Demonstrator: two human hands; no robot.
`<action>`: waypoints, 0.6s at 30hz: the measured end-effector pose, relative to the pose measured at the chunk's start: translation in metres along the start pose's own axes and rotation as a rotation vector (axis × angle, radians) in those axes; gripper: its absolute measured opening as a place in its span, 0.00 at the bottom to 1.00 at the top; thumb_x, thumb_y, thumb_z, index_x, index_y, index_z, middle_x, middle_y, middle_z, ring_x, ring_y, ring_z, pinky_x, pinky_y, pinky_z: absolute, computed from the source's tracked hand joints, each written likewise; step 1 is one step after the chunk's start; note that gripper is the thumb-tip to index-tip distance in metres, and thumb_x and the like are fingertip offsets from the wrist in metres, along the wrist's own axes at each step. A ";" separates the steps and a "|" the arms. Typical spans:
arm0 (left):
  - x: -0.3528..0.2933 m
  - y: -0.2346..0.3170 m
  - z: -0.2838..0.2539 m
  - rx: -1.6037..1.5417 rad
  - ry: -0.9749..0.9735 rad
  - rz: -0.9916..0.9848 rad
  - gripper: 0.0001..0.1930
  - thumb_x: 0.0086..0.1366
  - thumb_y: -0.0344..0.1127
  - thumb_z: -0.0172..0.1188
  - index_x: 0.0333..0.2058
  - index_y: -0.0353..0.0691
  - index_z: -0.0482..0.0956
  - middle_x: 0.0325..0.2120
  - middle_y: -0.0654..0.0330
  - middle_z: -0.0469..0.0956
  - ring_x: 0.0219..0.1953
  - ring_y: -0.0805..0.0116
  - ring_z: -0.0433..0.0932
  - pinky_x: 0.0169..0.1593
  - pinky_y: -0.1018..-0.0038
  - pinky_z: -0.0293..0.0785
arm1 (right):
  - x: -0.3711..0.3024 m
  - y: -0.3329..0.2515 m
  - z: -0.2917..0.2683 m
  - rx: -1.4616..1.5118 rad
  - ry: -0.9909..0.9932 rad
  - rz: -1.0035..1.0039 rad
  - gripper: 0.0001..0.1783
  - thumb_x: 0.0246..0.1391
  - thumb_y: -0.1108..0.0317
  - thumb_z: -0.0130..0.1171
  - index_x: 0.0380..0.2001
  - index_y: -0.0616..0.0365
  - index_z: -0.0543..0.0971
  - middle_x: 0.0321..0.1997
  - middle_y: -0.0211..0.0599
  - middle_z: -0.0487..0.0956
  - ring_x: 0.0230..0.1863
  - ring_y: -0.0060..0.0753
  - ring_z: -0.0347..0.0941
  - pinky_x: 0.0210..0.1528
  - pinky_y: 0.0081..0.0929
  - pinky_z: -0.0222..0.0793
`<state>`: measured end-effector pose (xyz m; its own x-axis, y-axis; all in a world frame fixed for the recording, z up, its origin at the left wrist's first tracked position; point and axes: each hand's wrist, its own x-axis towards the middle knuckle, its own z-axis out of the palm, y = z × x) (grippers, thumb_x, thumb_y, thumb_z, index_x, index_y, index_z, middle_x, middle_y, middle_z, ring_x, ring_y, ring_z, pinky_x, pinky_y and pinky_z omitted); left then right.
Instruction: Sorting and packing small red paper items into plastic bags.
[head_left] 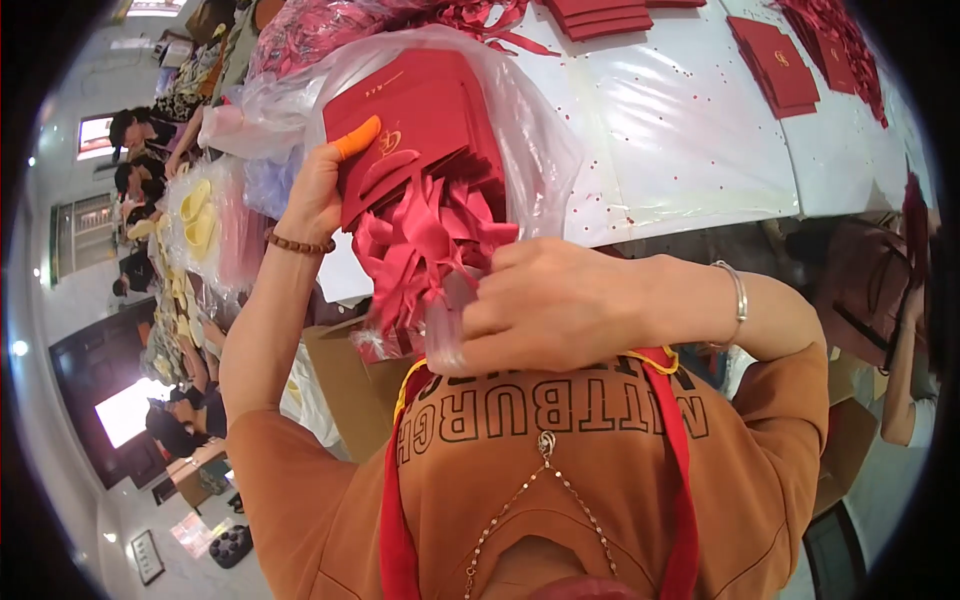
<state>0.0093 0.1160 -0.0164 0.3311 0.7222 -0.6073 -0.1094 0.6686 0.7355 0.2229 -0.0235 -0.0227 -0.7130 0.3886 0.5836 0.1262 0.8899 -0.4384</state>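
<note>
Bag (545, 150) against stack (425, 100): snag risk

Bag film may catch ribbons (415, 240), since they dangle loose; stack, gripped by left hand (318, 188), may fan if that grip slackens. Right hand (560, 305) curled at ribbons; hold blurred, cannot tell.
Counts: bag 1; stack 1; hands 2; ribbons uncountable; finger cot (358, 138) 1.

One head-worn fisheye view looks down, close above the left hand (320, 188) and right hand (560, 305), taking in the table (680, 130).

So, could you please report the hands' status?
Left hand holding red stack. Right hand grasping clear plastic beside ribbons. Loose film around stack.
</note>
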 end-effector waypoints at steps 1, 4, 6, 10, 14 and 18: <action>-0.001 0.000 0.000 0.025 -0.019 -0.005 0.11 0.58 0.30 0.52 0.40 0.34 0.73 0.38 0.57 0.74 0.39 0.68 0.74 0.44 0.74 0.74 | 0.004 -0.001 -0.009 0.059 0.015 -0.043 0.12 0.40 0.66 0.50 0.32 0.48 0.73 0.18 0.24 0.65 0.22 0.26 0.65 0.25 0.23 0.59; -0.006 -0.002 -0.002 0.038 -0.020 0.017 0.11 0.58 0.30 0.52 0.40 0.34 0.72 0.37 0.57 0.74 0.39 0.68 0.75 0.43 0.72 0.74 | 0.015 -0.011 -0.035 -0.111 0.157 -0.138 0.10 0.33 0.69 0.55 0.26 0.53 0.75 0.14 0.23 0.60 0.16 0.19 0.59 0.16 0.17 0.51; -0.006 -0.004 -0.002 0.004 -0.061 0.027 0.12 0.58 0.30 0.53 0.40 0.33 0.72 0.37 0.57 0.74 0.38 0.68 0.75 0.43 0.71 0.75 | 0.023 -0.012 -0.038 -0.292 0.286 -0.236 0.09 0.26 0.69 0.57 0.19 0.54 0.74 0.13 0.21 0.57 0.15 0.17 0.54 0.13 0.16 0.45; -0.001 -0.007 0.000 -0.013 -0.096 0.067 0.12 0.57 0.29 0.54 0.40 0.34 0.70 0.35 0.56 0.74 0.35 0.68 0.76 0.40 0.70 0.76 | 0.034 -0.014 -0.056 -0.423 0.231 -0.220 0.08 0.30 0.66 0.59 0.20 0.53 0.76 0.15 0.22 0.58 0.18 0.20 0.55 0.18 0.15 0.47; -0.006 -0.009 -0.009 -0.031 -0.067 0.119 0.15 0.56 0.28 0.55 0.43 0.35 0.69 0.34 0.56 0.75 0.34 0.67 0.77 0.37 0.71 0.77 | 0.017 -0.006 -0.103 -0.143 0.301 0.172 0.33 0.32 0.57 0.62 0.47 0.53 0.68 0.24 0.29 0.63 0.26 0.22 0.61 0.22 0.15 0.52; -0.001 -0.009 0.003 0.046 -0.086 0.181 0.16 0.55 0.28 0.56 0.43 0.34 0.68 0.35 0.57 0.75 0.34 0.68 0.77 0.37 0.72 0.77 | 0.010 -0.004 -0.103 0.275 0.258 0.971 0.57 0.32 0.47 0.65 0.60 0.55 0.44 0.37 0.39 0.67 0.27 0.28 0.67 0.28 0.23 0.62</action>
<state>0.0124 0.1085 -0.0219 0.3892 0.8105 -0.4377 -0.1322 0.5194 0.8442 0.2859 0.0015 0.0549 -0.2159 0.9764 0.0107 0.3825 0.0947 -0.9191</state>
